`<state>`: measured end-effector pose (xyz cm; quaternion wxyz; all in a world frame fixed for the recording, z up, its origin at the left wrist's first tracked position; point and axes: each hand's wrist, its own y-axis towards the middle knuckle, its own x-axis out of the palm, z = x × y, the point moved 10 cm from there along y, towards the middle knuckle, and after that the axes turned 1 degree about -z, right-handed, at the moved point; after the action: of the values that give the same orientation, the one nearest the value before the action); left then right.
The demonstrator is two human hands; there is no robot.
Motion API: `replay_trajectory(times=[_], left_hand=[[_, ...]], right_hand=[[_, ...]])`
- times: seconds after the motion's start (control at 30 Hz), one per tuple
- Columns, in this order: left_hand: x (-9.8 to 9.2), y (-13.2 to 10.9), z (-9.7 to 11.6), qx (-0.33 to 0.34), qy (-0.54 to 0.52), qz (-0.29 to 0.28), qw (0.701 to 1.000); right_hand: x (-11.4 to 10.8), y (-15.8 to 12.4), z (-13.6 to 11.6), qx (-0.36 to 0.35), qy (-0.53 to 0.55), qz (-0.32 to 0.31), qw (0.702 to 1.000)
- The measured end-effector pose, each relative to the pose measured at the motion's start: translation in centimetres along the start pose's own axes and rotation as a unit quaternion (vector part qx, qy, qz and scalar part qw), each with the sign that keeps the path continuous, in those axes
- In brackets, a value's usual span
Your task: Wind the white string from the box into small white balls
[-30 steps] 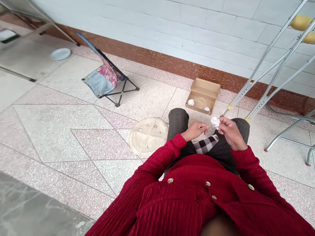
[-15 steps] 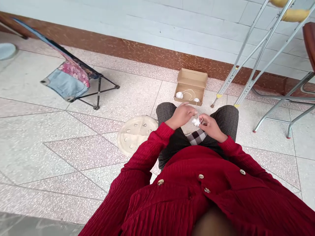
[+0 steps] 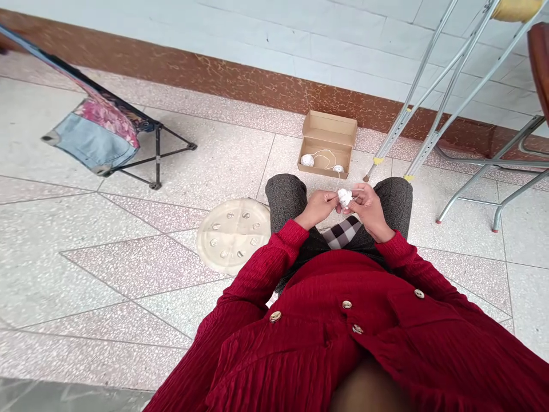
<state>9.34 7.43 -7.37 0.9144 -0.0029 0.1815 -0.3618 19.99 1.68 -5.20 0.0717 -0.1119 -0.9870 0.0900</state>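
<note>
Between my knees I hold a small bundle of white yarn (image 3: 344,198). My left hand (image 3: 316,208) pinches its left side with thumb and forefinger. On the other side my right hand (image 3: 369,213) is closed on the bundle, thumb in front. Something thin shows by the right fingers, too small to make out. A strand runs up from the bundle toward an open cardboard box (image 3: 329,123) on the floor beyond. Inside the box lie a larger white yarn ball (image 3: 307,160) and a smaller yarn ball (image 3: 338,169), with loose yarn looping between them.
To the left stand a folding chair (image 3: 94,143) and, nearer, a round beige mat with holes (image 3: 223,232). Metal crutches (image 3: 429,146) lean at the right, beside a metal-legged chair (image 3: 484,166). A tiled wall (image 3: 257,34) runs behind the box.
My left hand has come down from the raised strand to pinch the bundle. My right hand has turned, its fingers now behind the yarn. The view has shifted slightly right.
</note>
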Motion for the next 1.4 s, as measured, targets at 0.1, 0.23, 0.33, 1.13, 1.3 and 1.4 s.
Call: replay_trajectory(times=[0.1, 0.23, 0.33, 1.13, 1.3, 1.4], left_hand=[[0.6, -1.1, -0.2, 0.003, 0.055, -0.019, 0.998], [1.7, -3.2, 0.5, 0.031, 0.219, -0.045, 0.974], [2.5, -4.5, 3.0, 0.11, 0.338, -0.067, 0.932], [2.1, -2.5, 1.9, 0.05, 0.051, -0.094, 0.993], [1.7, -3.9, 4.5, 0.128, 0.202, -0.103, 0.965], [-0.4, -3.2, 5.6, 0.167, 0.258, -0.052, 0.95]], right_hand=[[-0.4, 0.5, 0.2, 0.007, 0.015, 0.006, 1.0], [-1.6, 2.0, 1.6, 0.0, -0.008, 0.032, 0.999], [-3.0, 2.9, 3.1, -0.011, -0.078, 0.079, 0.994], [-1.9, 1.6, -1.2, 0.003, -0.046, 0.04, 0.998], [-3.9, 3.1, 0.6, -0.066, -0.269, 0.067, 0.959], [-1.0, 1.3, 1.8, -0.088, -0.323, -0.036, 0.941]])
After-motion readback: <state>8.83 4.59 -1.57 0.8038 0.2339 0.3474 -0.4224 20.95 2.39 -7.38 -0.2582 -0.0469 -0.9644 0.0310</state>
